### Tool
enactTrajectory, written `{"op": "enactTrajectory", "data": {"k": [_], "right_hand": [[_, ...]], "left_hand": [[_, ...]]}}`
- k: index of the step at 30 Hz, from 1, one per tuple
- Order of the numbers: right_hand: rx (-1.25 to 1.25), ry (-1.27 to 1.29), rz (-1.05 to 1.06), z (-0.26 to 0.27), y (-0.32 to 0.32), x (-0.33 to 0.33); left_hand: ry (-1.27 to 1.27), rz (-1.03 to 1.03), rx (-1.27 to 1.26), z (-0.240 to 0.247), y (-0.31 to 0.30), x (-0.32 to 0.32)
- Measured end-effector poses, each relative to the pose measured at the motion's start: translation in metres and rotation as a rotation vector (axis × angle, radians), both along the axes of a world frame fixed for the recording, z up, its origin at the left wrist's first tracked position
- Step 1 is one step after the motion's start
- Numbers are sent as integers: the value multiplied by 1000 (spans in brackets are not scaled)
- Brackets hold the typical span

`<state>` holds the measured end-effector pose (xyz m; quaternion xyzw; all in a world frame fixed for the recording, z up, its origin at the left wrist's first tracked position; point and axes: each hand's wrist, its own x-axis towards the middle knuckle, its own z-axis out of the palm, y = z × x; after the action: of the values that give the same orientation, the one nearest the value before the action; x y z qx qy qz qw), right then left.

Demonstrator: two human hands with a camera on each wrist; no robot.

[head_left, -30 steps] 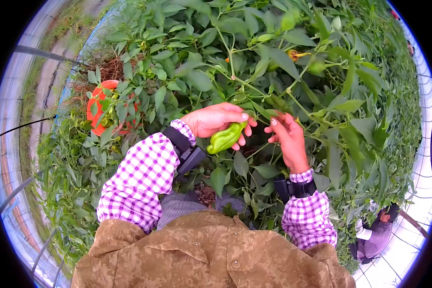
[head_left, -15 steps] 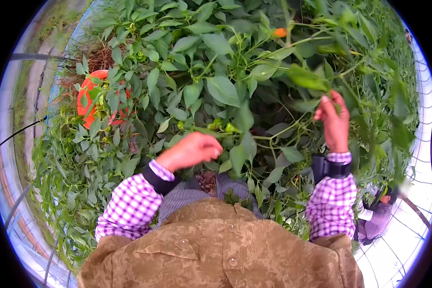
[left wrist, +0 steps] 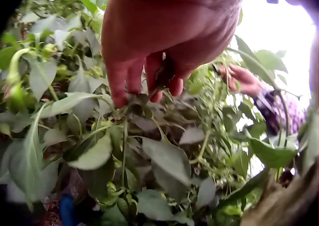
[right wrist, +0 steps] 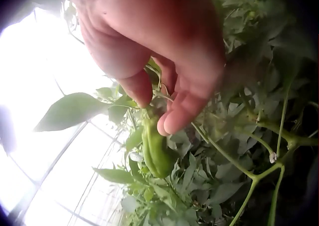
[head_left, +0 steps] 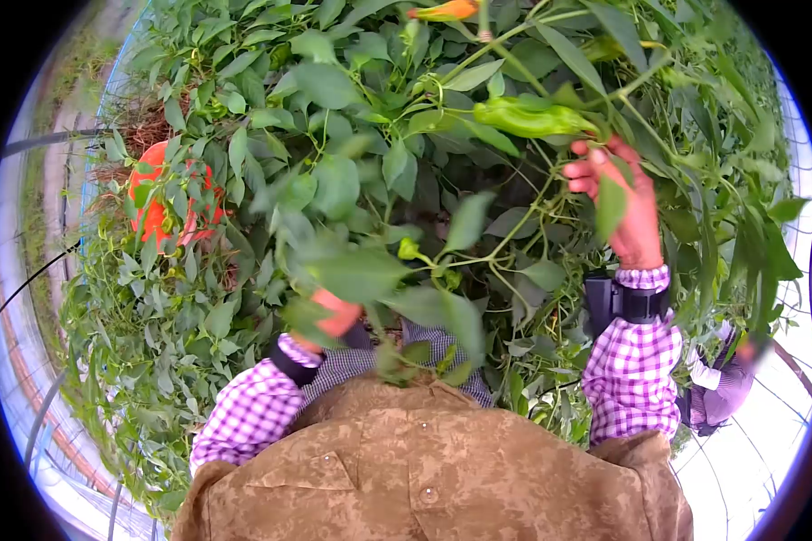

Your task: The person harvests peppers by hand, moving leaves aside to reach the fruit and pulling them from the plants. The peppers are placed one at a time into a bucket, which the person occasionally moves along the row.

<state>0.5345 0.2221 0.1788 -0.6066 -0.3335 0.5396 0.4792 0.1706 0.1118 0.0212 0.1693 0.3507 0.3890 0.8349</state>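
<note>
My right hand (head_left: 630, 203) is raised among the leaves, thumb and fingers pinching the stem end of a long green pepper (head_left: 532, 117). In the right wrist view the pepper (right wrist: 157, 148) hangs below the fingertips, with a thin stem and a leaf beside them. My left hand (head_left: 332, 317) is low on the left, near my waist, partly covered by blurred leaves. In the left wrist view its fingers (left wrist: 118, 84) point down, fairly straight, over stems and leaves, and a dark leaf-like piece shows between thumb and fingers.
Dense pepper plants (head_left: 334, 180) surround both hands. An orange pepper (head_left: 447, 11) hangs at the top. At the left, a red-orange bucket (head_left: 149, 194) is partly behind foliage. Another person (head_left: 717, 383) is at the right by the white netting.
My left hand, which held a green pepper, has moved down and left without it showing. My right hand has moved up and right and now pinches another green pepper.
</note>
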Motion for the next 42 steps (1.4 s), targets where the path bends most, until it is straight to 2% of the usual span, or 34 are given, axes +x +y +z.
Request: {"op": "enactTrajectory", "data": {"k": [1, 2, 3, 4, 6, 8, 10, 11, 12, 14, 15, 16, 18, 20, 22, 24, 27, 31, 32, 33, 34, 37, 40, 41, 42], "right_hand": [[12, -63, 53, 6, -1, -12], [22, -82, 118, 2, -4, -19], [40, -88, 181, 0, -6, -28], [60, -95, 244, -1, -9, -37], [72, -117, 336, -4, -17, -54], [73, -199, 381, -12, -25, -63], [53, -301, 386, -26, -32, -68], [56, -179, 306, -19, -36, -81], [68, -173, 323, -15, -37, -83], [71, -462, 686, -8, -39, -85], [54, -372, 736, -6, -42, -93], [72, -368, 883, -10, -46, -98], [241, -510, 1239, -32, -63, -110], [42, -728, 1657, -48, -84, -119], [-182, -766, 1797, -88, -117, -110], [-448, -959, 1931, -94, -128, -100], [-468, -919, 1801, -85, -130, -60], [-370, -1208, 1974, -80, -130, -21], [-316, -1274, 2007, -93, -141, 6], [-308, -1447, 2136, -124, -160, 45], [-300, -1471, 2133, -129, -172, 63], [-75, -1336, 1864, -127, -206, 112], [153, -1170, 1589, -127, -195, 130], [169, -1186, 1586, -124, -182, 121], [-66, -1063, 1430, -112, -176, 103]], "left_hand": [[655, -220, 597, 6, 12, -15], [804, -235, 300, 10, 9, -41], [232, 3, -64, 44, 25, -45], [724, -72, 135, 61, 24, -47], [656, 112, 135, 72, 20, -62], [641, 176, 110, 78, 15, -76], [510, 268, 25, 88, 10, -90], [487, 296, 18, 89, 7, -99], [493, 315, 24, 88, 3, -107], [449, 362, -1, 90, -3, -121], [449, 373, -14, 90, -6, -127], [452, 387, -19, 89, -11, -133], [435, 419, 4, 96, -16, -140], [418, 445, -11, 94, -24, -140], [357, 449, -21, 86, -27, -143], [346, 475, -24, 90, -27, -141], [325, 488, -7, 96, -25, -144], [325, 431, 35, 94, -21, -148], [306, 446, 37, 94, -22, -147], [302, 431, 24, 94, -21, -141], [309, 415, 26, 96, -20, -141], [281, 422, 18, 95, -23, -141], [291, 432, -12, 97, -23, -141], [286, 433, -12, 96, -22, -141], [280, 428, -17, 95, -22, -141]]}}
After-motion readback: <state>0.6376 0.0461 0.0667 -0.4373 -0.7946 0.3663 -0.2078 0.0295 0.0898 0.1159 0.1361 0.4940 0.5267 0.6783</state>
